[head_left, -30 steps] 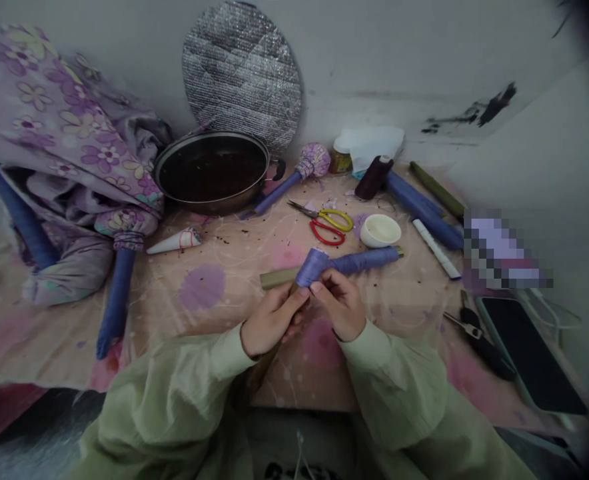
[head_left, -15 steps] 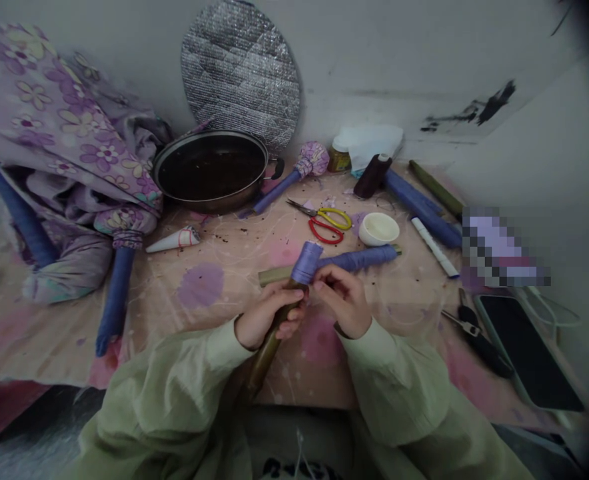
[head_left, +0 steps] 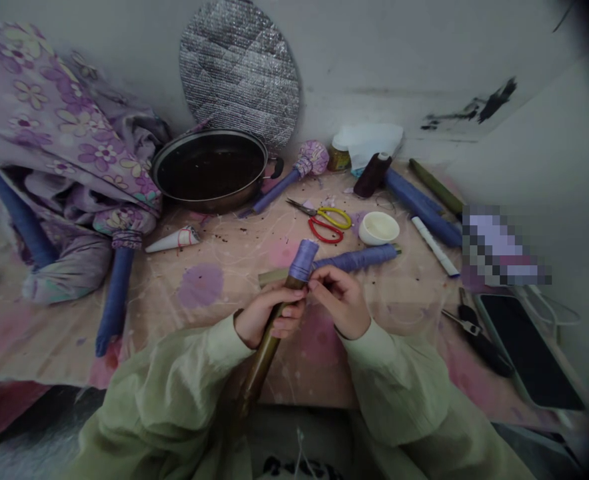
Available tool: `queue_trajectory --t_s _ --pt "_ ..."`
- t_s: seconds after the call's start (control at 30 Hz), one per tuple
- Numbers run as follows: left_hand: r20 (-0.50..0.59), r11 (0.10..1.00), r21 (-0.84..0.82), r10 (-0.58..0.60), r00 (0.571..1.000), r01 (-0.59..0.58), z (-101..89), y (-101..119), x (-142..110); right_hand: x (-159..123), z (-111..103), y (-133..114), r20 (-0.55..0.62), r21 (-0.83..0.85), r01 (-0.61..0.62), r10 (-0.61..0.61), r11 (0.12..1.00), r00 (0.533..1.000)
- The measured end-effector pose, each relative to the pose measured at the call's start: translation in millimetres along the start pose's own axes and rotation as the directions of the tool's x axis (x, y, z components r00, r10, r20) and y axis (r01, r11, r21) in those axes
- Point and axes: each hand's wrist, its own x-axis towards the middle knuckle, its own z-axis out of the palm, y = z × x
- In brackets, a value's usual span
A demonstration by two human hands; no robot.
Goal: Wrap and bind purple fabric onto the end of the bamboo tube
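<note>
My left hand [head_left: 270, 312] is wrapped round a brown-green bamboo stick [head_left: 259, 363], which slants up and away from my body. Purple-blue cloth [head_left: 303, 261] is wound round its far end, with thread turns visible on it. Beside the lower edge of that cloth, the fingers of my right hand [head_left: 342, 298] are pinched together. What they hold, if anything, is too small to make out. Just behind both hands lies a second stick [head_left: 357, 259] wound with purple-blue cloth, its bare left end partly hidden.
Scissors [head_left: 327, 220] and a white bowl [head_left: 379, 228] lie beyond my hands. A dark pan [head_left: 209, 200] stands at the back left, a thread spool [head_left: 372, 175] at the back. On the right are a marker [head_left: 434, 247], keys [head_left: 477, 333] and a phone [head_left: 529, 353].
The bamboo stick has shifted slightly left and toward my body. My left fingers have moved on it, and my right fingers have followed slightly left.
</note>
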Motion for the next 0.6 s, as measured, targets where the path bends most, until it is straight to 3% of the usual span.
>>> queue_trajectory --t_s 0.33,0.6 --pt "0.087 0.995 0.102 -0.016 0.996 0.007 -3.6 -8.1 3.0 0.4 -0.3 4.6 -0.067 -0.074 0.000 -0.005 0.997 0.998" --pt "0.024 0.982 0.011 0.190 0.981 -0.190 1.1 -8.0 5.5 1.0 -2.1 4.9 -0.057 -0.046 -0.044 0.041 0.998 0.998"
